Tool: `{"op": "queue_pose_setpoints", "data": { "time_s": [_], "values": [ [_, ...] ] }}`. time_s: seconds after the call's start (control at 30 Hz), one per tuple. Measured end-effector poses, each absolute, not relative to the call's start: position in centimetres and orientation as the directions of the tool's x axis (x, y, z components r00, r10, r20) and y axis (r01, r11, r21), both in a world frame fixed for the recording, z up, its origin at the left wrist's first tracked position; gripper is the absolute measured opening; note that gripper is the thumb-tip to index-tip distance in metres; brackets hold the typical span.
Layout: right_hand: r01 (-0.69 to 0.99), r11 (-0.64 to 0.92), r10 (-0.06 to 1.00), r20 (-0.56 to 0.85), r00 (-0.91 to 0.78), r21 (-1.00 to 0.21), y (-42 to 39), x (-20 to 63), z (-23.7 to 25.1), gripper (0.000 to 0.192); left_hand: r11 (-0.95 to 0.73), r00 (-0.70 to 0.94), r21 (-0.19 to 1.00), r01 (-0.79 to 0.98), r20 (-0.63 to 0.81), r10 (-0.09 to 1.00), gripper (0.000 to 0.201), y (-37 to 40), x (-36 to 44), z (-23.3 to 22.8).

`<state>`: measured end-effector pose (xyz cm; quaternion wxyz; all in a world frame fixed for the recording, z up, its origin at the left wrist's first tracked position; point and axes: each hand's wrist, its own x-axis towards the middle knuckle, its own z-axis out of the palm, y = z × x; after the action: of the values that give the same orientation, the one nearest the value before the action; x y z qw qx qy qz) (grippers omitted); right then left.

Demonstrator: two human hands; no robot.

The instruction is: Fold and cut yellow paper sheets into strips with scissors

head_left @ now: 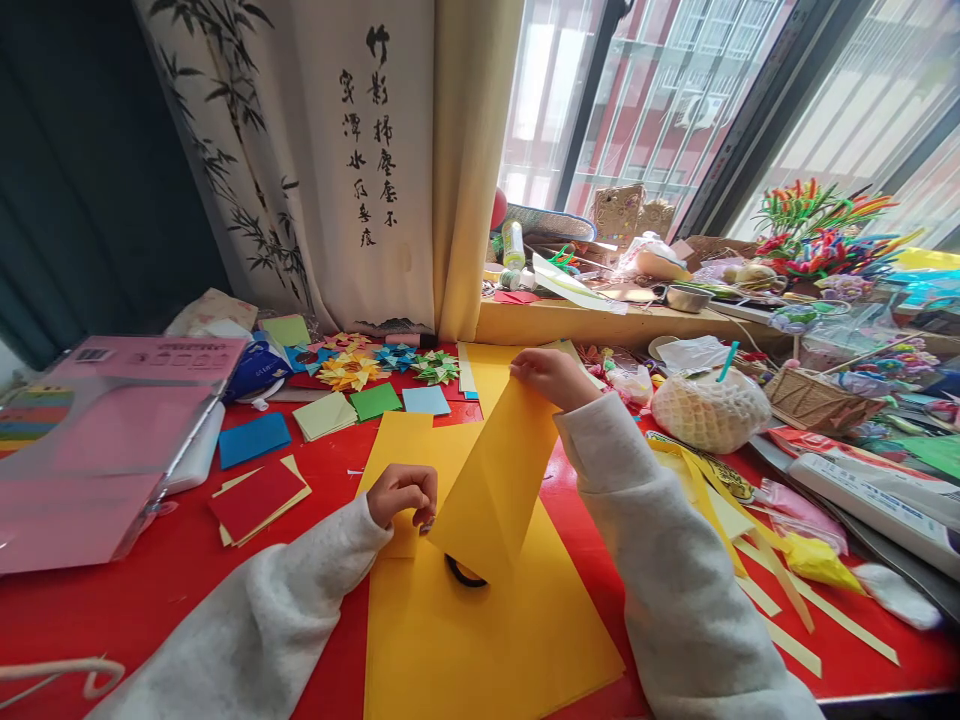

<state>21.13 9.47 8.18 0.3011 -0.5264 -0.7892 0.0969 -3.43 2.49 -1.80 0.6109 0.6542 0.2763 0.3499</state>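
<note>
Pinching yellow paper sheet (502, 470) w/ R hand (553, 376), above yellow paper stack (465, 660). Can't tell grip of L hand (405, 494), near stack's L edge. Rec. tensioning evenly, clear of black loop (466, 573).

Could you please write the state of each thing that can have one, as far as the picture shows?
Raised yellow sheet: held up, slanting
Right hand: closed on that sheet's top
Left hand: curled, grip unclear
Large yellow paper: lying flat
Black curved object: partly hidden
Blue papers: stacked
Red square: flat, topmost of its pile
Pale strips: loose
Paper stars: assembled
Bamboo curtain: hanging down
</note>
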Motion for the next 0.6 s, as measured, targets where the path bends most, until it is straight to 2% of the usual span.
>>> {"op": "queue_pose_setpoints", "data": {
  "time_s": [0.07, 0.13, 0.2, 0.33, 0.47, 0.6],
  "values": [
    [0.755, 0.418, 0.908, 0.212, -0.361, -0.506, 10.1, 20.4, 6.7, 0.019, -0.108, 0.601, 0.992, -0.067, 0.126, 0.790, 0.015, 2.6, -3.3, -1.8],
    [0.733, 0.432, 0.892, 0.133, -0.431, -0.526, 10.3, 19.2, 5.3, 0.017, -0.107, 0.539, 0.993, -0.040, 0.111, 0.835, 0.018, 2.6, -3.0, -1.7],
    [0.701, 0.458, 0.865, 0.093, -0.493, -0.546, 10.2, 17.6, 4.3, 0.014, -0.106, 0.412, 0.994, 0.008, 0.093, 0.907, 0.020, 2.8, -2.7, -1.6],
    [0.620, 0.515, 0.805, 0.087, -0.587, -0.591, 8.9, 14.6, 3.9, 0.014, -0.093, 0.187, 0.993, 0.069, 0.079, 0.979, 0.026, 3.2, -2.5, -1.8],
    [0.573, 0.515, 0.792, 0.098, -0.603, -0.638, 7.9, 12.9, 3.6, 0.016, -0.064, 0.173, 0.992, 0.110, 0.044, 0.984, 0.027, 3.5, -2.6, -2.1],
    [0.609, 0.497, 0.815, 0.090, -0.573, -0.619, 7.7, 12.2, 3.1, 0.018, -0.079, 0.178, 0.991, 0.112, 0.058, 0.982, 0.026, 3.5, -2.7, -2.1]
  ]
}}
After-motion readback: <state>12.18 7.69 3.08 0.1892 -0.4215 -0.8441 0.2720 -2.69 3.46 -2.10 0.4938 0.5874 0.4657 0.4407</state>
